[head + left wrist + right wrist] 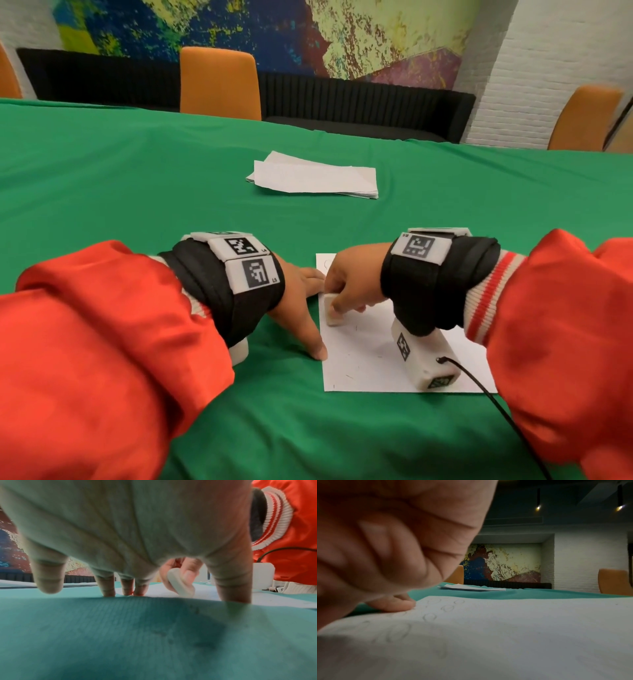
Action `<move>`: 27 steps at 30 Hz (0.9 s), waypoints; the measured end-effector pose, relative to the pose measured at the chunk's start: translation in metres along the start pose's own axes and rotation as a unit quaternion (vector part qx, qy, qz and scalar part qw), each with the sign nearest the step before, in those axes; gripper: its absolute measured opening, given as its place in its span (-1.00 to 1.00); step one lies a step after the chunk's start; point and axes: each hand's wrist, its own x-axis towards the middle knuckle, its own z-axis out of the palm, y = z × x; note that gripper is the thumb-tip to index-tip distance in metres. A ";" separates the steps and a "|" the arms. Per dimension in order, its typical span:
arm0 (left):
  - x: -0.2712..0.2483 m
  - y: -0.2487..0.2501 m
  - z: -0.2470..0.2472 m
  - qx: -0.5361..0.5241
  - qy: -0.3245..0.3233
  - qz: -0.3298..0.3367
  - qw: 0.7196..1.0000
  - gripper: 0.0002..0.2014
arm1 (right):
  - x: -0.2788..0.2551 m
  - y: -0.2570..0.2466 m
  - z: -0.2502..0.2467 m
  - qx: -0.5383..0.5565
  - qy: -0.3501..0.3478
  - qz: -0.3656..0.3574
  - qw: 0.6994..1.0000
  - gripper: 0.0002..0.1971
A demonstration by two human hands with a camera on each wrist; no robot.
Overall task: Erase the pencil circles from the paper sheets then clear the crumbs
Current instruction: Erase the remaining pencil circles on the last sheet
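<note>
Now two hands work at one paper sheet point(376, 353) lying flat on the green surface point(137, 178), near the person's edge. The left hand point(301, 301) is spread wide and holds nothing: in the left wrist view its fingertips point(108, 592) press down at the sheet's left border, the thumb point(235, 588) planted apart on the sheet's near left edge. The right hand point(349, 281) curls its fingers round one white eraser point(332, 313), whose lower end touches the sheet close to the left border, just beside the left hand's fingers. In the left wrist view the eraser point(180, 584) stands tilted on the paper.

From the right wrist view, at least six faint pencil circles point(429, 616) show on the far left part of the sheet; their lines are blurred, so the count is not sure. A few small dark crumbs point(356, 328) lie scattered on the sheet's near half.

One stack of further sheets point(315, 178) lies well apart toward the middle of the surface, its sheets fanned unevenly. Open green cloth runs all round it and to the left of the hands. Three orange chairs stand at the far edge: one point(219, 82) opposite, one point(582, 120) to the right, one point(8, 75) barely in view at the left. A black cable point(496, 407) runs from the right wrist unit across the sheet's near right corner toward the person.
</note>
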 end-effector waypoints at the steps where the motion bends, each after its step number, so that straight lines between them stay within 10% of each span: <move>1: -0.001 0.000 0.000 0.004 -0.001 -0.003 1.000 0.03 | 0.001 0.001 0.000 0.007 0.013 0.005 1.000 -0.86; 27: -0.002 0.003 -0.001 0.018 -0.006 -0.011 1.000 0.03 | -0.004 -0.002 0.002 0.028 -0.055 0.028 0.998 -0.90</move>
